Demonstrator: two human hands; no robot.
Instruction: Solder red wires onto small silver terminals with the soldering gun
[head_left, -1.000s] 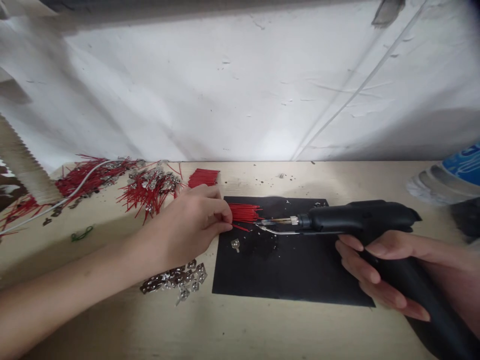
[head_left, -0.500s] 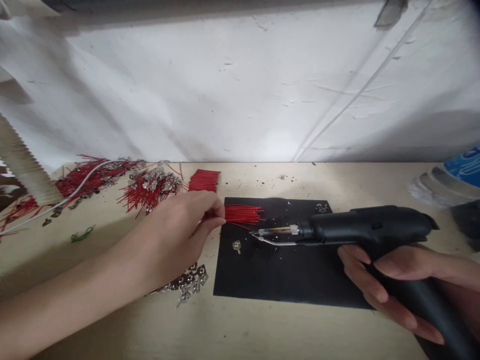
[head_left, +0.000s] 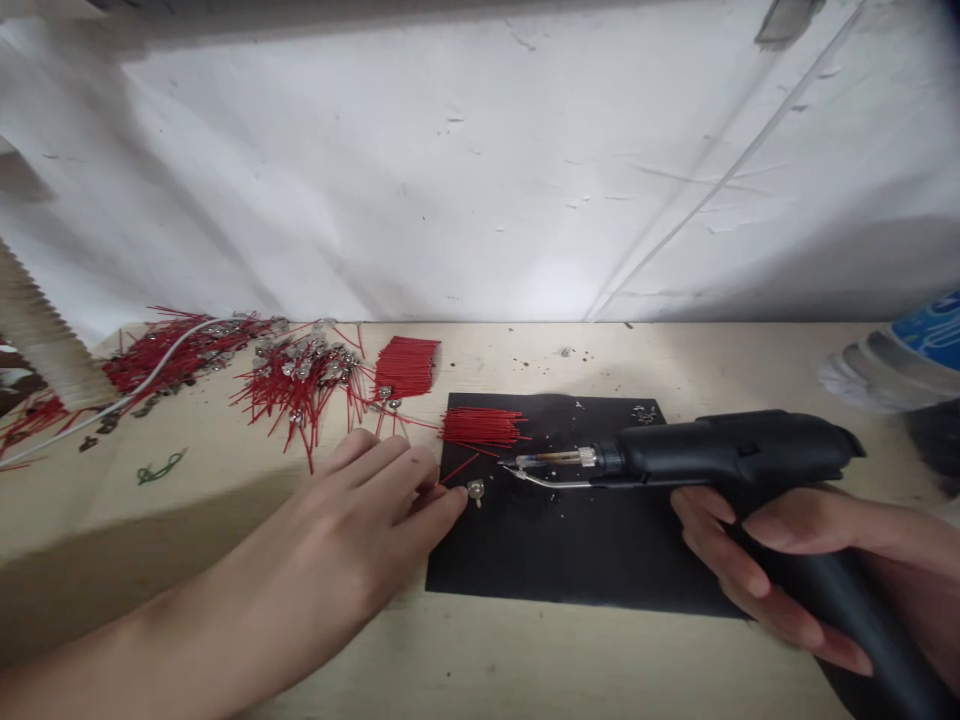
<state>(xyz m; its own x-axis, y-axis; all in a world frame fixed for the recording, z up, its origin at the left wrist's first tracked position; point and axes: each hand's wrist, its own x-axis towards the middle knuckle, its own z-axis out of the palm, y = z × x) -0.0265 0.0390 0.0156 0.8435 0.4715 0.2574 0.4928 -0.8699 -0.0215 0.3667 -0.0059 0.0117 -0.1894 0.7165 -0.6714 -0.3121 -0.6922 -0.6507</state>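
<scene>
My left hand (head_left: 382,520) is closed in a pinch at the left edge of the black mat (head_left: 585,550). A short red wire (head_left: 460,468) sticks out from between its fingers. My thumb tip is at a small metal terminal (head_left: 476,490) lying on the mat; I cannot tell if they touch. My right hand (head_left: 787,570) is wrapped round the grip of a black soldering gun (head_left: 720,450). Its iron tip and thin feed tube point left over the mat, just right of the terminal. A bundle of red wires (head_left: 484,426) lies on the mat's upper left.
Piles of red wires with metal terminals (head_left: 300,370) spread along the back left. Another stack of red wires (head_left: 406,365) lies nearer the mat. A white cable (head_left: 165,365) crosses the far left, with a green wire (head_left: 160,468) in front. A clear plastic container (head_left: 874,370) stands at right.
My left hand has come down from the wire bundle towards the terminal, with a red wire now in its fingers. My right hand and the soldering gun have hardly moved.
</scene>
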